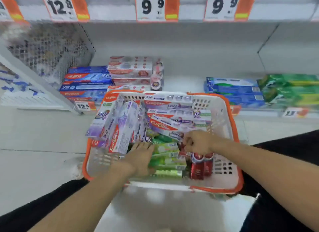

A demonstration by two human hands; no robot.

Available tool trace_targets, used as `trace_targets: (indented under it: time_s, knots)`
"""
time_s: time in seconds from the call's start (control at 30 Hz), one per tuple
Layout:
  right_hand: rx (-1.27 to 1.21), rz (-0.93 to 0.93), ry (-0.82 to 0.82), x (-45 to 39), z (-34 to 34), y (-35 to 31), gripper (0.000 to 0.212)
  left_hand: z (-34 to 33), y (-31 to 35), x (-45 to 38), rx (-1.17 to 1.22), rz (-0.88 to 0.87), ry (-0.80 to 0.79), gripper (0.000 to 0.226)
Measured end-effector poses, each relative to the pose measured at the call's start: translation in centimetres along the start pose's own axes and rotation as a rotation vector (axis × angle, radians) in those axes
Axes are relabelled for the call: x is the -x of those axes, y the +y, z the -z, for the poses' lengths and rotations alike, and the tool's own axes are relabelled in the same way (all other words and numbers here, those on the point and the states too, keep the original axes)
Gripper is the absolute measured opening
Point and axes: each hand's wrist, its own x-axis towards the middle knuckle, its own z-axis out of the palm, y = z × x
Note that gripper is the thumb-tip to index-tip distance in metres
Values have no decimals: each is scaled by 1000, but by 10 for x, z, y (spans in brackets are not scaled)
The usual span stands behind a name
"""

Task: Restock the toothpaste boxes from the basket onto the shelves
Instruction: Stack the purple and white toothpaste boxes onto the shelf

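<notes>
- A white perforated plastic basket with an orange rim sits on the pale floor, just in front of the bottom shelf.
- Inside it, purple-and-white toothpaste boxes lean in a pile from 9 to 12 o'clock, green toothpaste boxes lie flat in the middle, and two upright dark red boxes stand at 4 o'clock.
- The left hand rests flat on the green boxes, fingers straight and close together.
- The right hand has its fingers curled, pinching a small red item; blur hides what it is.
- On the white bottom shelf stand blue boxes at 10 o'clock, pink-and-white boxes at 12, and blue-and-green stacks at 2.
- White-and-orange price tags line the shelf above.
</notes>
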Motion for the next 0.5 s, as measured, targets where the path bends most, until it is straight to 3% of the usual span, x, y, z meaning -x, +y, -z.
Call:
trace_targets:
  time_s: [0.07, 0.23, 0.3, 0.43, 0.5]
  knots:
    - [24, -24, -40, 3, -15, 5, 20, -9, 10, 0, -38, 25, 40, 93]
    - [32, 2, -23, 1, -27, 5, 59, -8, 7, -11, 85, 100, 158, 74]
    - [74, -20, -24, 1, -24, 6, 51, -5, 4, -11, 192, 75, 172, 63]
    - [244, -131, -25, 8, -16, 10, 15, 7, -1, -6, 377, 51, 113, 53]
    - [214, -175, 138, 11, -10, 13, 8, 8, -1, -3, 412, 24, 60, 54]
